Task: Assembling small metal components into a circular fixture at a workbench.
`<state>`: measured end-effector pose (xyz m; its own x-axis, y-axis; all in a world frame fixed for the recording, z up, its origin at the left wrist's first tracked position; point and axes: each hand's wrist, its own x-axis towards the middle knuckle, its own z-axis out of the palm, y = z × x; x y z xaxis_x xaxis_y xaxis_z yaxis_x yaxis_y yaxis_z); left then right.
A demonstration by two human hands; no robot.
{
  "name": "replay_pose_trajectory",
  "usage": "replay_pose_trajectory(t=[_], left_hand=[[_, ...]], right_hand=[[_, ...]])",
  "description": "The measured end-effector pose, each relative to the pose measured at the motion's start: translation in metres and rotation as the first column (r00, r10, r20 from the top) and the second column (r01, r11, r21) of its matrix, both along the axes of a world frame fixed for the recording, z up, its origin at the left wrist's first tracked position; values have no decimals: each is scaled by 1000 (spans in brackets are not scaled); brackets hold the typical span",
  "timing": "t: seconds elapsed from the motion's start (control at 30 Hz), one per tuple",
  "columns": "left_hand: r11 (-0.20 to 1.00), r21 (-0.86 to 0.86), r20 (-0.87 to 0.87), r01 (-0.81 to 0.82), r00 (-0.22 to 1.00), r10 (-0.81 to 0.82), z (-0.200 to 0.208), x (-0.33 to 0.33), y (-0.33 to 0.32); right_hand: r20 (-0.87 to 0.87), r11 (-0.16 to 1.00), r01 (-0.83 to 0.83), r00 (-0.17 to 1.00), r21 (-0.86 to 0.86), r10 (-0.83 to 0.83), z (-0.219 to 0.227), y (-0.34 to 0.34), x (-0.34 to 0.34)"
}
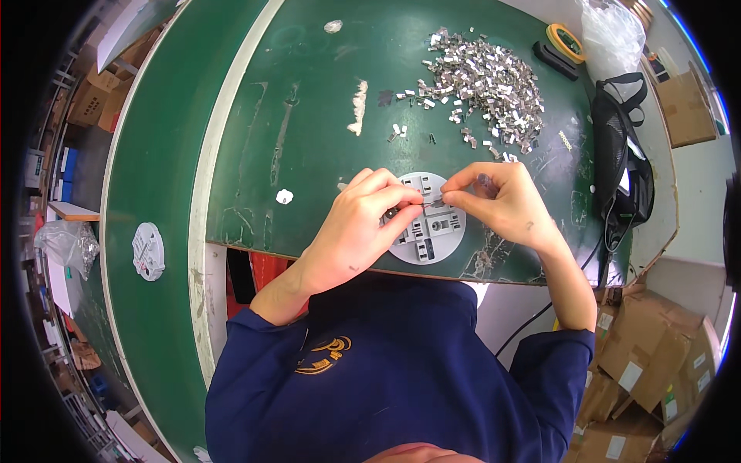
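Note:
A round light-grey plastic disc (449, 245) with raised slots and dark inserts lies near the front edge of the green table. Over its left side, my left hand (367, 208) pinches thumb and forefinger together at the disc's upper middle. Across from it, my right hand (502, 202) is also closed in a pinch at the disc's upper right. A small dark sliver shows between the two sets of fingertips, but what each hand holds is too small to make out. Beyond the hands spreads a heap of small shiny metal clips (494, 89).
A yellow tape roll (566, 42) sits by a black elongated object (555, 60) at the far right. Near the right edge lies a black mesh bag (617, 154). Another grey disc (148, 251) rests on the green strip at left. Cardboard boxes (644, 347) stand lower right.

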<state>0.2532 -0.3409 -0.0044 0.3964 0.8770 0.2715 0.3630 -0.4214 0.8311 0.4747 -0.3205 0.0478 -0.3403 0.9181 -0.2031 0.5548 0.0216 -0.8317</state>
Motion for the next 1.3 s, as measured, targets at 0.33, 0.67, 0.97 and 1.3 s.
replay_pose_trajectory(t=[0.33, 0.67, 0.97, 1.3], left_hand=[[977, -214, 123, 10, 992, 17, 0, -3, 1], [970, -240, 124, 36, 992, -6, 4, -6, 2], [967, -248, 138, 49, 990, -15, 5, -8, 1], [975, -214, 173, 57, 985, -20, 2, -7, 2]], right_hand=[[-97, 997, -69, 993, 40, 73, -6, 4, -4], [-87, 974, -171, 979, 148, 185, -8, 10, -7], [-45, 956, -212, 973, 201, 225, -2, 12, -12], [-26, 958, -208, 976, 198, 217, -4, 12, -13]])
